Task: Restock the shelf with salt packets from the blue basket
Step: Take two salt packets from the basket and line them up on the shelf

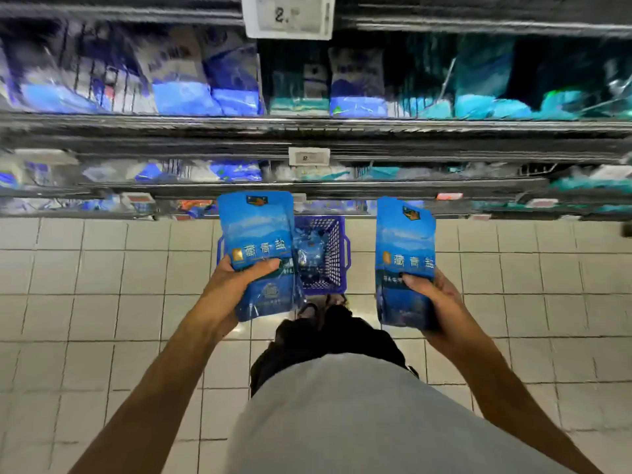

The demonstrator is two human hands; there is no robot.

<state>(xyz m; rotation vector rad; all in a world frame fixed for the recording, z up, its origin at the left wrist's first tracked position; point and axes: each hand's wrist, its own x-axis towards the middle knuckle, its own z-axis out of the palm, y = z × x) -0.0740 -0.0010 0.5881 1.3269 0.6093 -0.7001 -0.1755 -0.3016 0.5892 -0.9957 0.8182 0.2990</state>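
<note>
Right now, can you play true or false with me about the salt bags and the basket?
1. Each hand holds a blue salt packet. True: the left hand grips the left packet, and the right hand grips the right packet.
2. The blue basket sits on a shelf. False: it stands on the tiled floor below the shelves.
3. The basket is empty. False: more blue packets lie inside.
4. A price tag hangs on the top shelf edge. True.
5. The floor tiles are black. False: they are pale.
</note>
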